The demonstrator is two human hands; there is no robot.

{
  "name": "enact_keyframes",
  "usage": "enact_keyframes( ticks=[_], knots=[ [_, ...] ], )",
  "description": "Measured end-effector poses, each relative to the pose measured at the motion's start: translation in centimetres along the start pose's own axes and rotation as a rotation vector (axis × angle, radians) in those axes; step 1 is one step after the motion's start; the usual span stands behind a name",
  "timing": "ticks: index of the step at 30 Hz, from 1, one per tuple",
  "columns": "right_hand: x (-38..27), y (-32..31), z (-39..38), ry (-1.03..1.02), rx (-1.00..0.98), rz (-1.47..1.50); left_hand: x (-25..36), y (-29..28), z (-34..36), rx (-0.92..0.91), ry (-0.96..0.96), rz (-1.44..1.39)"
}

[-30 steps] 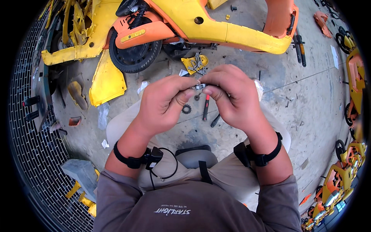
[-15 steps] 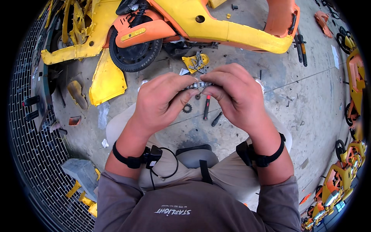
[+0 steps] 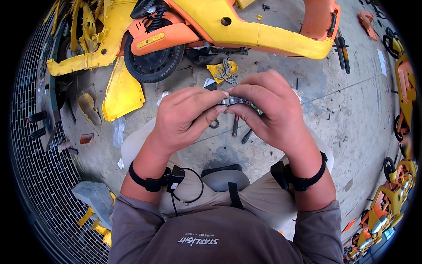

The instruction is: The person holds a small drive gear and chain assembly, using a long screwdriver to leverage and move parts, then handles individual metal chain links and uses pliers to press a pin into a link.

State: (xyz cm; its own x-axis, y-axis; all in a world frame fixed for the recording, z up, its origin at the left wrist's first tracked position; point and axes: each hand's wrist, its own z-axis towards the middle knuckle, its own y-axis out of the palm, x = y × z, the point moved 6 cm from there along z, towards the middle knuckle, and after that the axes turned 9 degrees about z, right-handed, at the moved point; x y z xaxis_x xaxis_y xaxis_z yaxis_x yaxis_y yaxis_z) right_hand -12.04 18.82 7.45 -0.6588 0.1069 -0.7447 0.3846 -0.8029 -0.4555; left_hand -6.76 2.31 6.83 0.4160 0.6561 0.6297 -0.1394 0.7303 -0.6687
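Note:
Between my two hands is a short stretch of silver roller chain (image 3: 233,101), held above the floor. My left hand (image 3: 182,113) is closed, thumb and forefinger pinching the chain's left end. My right hand (image 3: 269,108) pinches it from the other side, and its fingers cover part of the links. The fingertips of both hands nearly meet. Below, on the concrete, lie a small toothed sprocket (image 3: 214,123), a red-and-black handled tool (image 3: 235,126) and a dark-handled tool (image 3: 247,136), partly hidden by my right hand.
Ahead lies a yellow-and-orange scooter (image 3: 259,35) with a black wheel (image 3: 154,61). A yellow tray-like piece (image 3: 222,70) holds several bolts. A yellow panel (image 3: 123,94) leans at left, a grey block (image 3: 93,200) sits lower left, and more scooters (image 3: 387,198) line the right.
My hands have come closer together on the chain, the right one shifting slightly left. More links now show beside my right fingers, and the sprocket and red tool are more covered.

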Motion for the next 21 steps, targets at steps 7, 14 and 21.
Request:
enact_keyframes(
  ticks=[7,14,21],
  knots=[
    [0.31,-0.05,-0.19,0.012,-0.004,-0.019,0.15,0.44,0.01,0.004,-0.045,-0.004],
    [0.39,-0.27,-0.46,-0.054,0.004,-0.072,0.38,0.46,0.04,-0.001,0.005,0.049],
    [0.5,-0.22,-0.3,-0.019,-0.001,-0.04,0.33,0.49,0.2,-0.003,-0.004,0.085]
  ],
)
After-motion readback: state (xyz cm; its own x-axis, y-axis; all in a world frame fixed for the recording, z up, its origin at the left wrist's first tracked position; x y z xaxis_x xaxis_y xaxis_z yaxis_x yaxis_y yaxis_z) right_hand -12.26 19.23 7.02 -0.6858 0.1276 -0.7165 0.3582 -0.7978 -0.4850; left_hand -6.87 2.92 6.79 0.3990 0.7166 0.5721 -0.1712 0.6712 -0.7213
